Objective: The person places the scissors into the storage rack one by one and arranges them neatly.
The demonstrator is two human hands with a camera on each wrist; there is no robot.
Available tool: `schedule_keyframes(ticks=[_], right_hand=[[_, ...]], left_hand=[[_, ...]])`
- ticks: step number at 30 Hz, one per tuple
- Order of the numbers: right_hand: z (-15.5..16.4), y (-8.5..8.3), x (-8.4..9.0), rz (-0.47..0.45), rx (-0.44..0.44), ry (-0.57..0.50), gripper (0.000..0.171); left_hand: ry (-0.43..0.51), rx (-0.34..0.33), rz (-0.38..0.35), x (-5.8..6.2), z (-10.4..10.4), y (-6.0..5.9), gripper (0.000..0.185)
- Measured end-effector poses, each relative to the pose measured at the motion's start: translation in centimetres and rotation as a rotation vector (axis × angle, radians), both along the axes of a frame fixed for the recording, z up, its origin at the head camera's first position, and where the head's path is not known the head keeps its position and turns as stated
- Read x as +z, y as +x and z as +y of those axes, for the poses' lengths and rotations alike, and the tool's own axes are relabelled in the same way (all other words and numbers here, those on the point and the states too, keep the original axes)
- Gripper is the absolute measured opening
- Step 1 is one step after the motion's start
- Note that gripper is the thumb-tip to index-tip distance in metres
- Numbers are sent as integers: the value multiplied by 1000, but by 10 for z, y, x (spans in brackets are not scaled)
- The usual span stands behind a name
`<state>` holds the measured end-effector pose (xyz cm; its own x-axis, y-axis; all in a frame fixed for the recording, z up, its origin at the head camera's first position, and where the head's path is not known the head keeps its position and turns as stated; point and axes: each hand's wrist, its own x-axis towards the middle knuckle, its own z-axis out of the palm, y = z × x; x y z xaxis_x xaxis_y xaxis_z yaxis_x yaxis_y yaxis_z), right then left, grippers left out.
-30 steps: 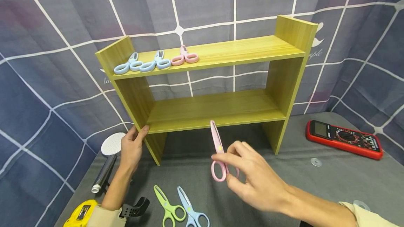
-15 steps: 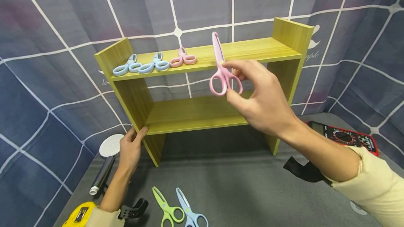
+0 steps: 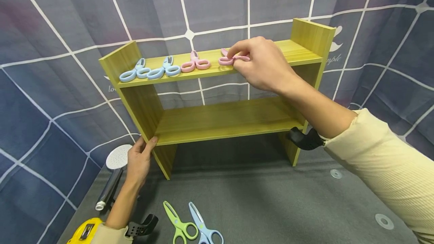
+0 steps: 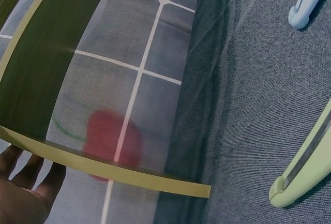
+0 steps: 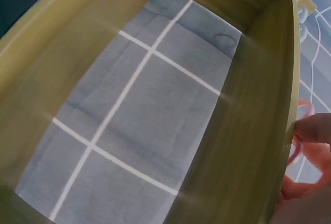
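My right hand (image 3: 262, 63) pinches a pair of pink scissors (image 3: 225, 61) at the top board of a two-tier wooden shelf (image 3: 230, 118). Their handle loops lie at the board's front edge, and the fingers hide part of them. In the right wrist view, pink loops (image 5: 305, 109) show beside the fingers. Left of them on the same board are another pair of pink scissors (image 3: 195, 63) and two pairs of blue scissors (image 3: 166, 69). My left hand (image 3: 139, 161) grips the shelf's left side panel, thumb in front and fingers (image 4: 49, 182) on the outer side.
Green scissors (image 3: 179, 223) and light blue scissors (image 3: 202, 224) lie on the grey cloth in front. At left are a shower head (image 3: 118, 157) and a yellow tape measure (image 3: 84, 232). Metal washers (image 3: 384, 221) lie at right. A tiled-pattern curtain (image 3: 217, 3) hangs behind the shelf.
My right hand has lifted the pink scissors from in front of the shelf, past the lower tier, and laid them down onto the top board. The left hand keeps its grip on the side panel.
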<state>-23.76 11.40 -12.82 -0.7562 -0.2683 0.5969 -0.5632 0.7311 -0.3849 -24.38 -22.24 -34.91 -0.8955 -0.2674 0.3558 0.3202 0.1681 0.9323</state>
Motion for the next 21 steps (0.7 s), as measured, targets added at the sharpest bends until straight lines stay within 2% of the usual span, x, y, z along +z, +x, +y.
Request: schedule_keyframes(ticks=[4,9,13,17,21], right_hand=[[-2,-4,4,-27,-3,107,38],[-7,-9,8,-21,21,198,40],[-10,-12,9,-29,38,221,41],[-12,-14,8,2,52,244,40],[-9,-11,3,29,52,217,39]], left_hand=[[0,-5,2,-1,0,-1,37],[-18,27,5,-2,0,0,35],[-22,28,-5,-1,-1,0,37],[-7,19,1,-1,0,0,37],[8,15,7,-2,1,-1,36]])
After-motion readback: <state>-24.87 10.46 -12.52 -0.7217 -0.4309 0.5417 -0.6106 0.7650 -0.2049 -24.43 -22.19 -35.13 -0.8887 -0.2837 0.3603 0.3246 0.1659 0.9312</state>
